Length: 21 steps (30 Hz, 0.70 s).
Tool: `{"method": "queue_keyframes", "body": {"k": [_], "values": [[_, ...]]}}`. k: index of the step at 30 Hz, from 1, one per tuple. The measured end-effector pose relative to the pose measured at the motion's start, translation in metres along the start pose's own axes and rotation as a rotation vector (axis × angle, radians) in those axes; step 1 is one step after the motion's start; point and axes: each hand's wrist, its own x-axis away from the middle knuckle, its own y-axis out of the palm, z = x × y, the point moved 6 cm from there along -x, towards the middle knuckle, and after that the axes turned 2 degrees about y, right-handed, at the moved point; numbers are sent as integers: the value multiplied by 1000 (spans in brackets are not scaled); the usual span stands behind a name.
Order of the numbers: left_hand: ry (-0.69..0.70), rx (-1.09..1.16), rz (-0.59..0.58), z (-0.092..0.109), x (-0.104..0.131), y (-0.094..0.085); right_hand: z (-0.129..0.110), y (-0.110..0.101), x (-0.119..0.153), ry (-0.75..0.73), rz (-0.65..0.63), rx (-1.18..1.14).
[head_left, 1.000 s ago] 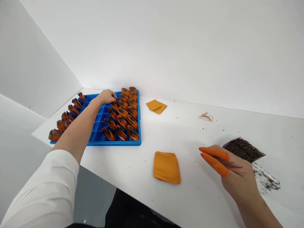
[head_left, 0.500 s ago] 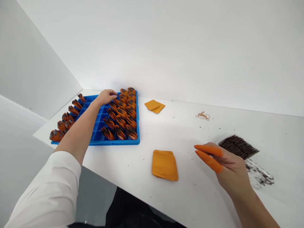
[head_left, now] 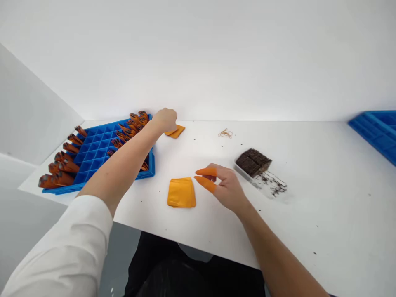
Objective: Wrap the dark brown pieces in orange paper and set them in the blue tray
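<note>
At the back of the table, my left hand (head_left: 166, 119) is over a couple of yellow-orange flat packets (head_left: 177, 132), knuckles up. Its fingertips are hidden, so I cannot tell whether it grips one. My right hand (head_left: 224, 183) wears orange finger cots on thumb and forefinger, which are apart with nothing between them. Just left of those fingertips lies a stack of similar yellow-orange packets (head_left: 181, 193). On the left stands a blue divided tray (head_left: 96, 142), with orange-and-black bundles (head_left: 63, 166) upright in some compartments; my left forearm hides part of it.
Behind my right hand is a clear container of thin dark sticks (head_left: 252, 161), with dark bits (head_left: 272, 183) on its clear part. Tan rubber bands (head_left: 225, 133) lie near the wall. Another blue tray (head_left: 375, 128) is at the far right. Dark crumbs dot the white table (head_left: 324, 185).
My left hand has left the blue tray and moved right to the back packets. My right hand has come left, closer to the front stack. The view has turned right.
</note>
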Motion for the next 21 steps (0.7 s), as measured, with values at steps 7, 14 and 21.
{"method": "queue_keyframes", "body": {"k": [7, 14, 21], "values": [[-150, -168, -334, 10, -41, 53, -1, 10, 5, -8, -61, -92], [-152, -154, -292, -3, -45, 57, -7, 15, 6, 22, -99, -135], [-136, -88, -216, -10, -50, 62, -9, 13, 4, 46, -100, -127]]}}
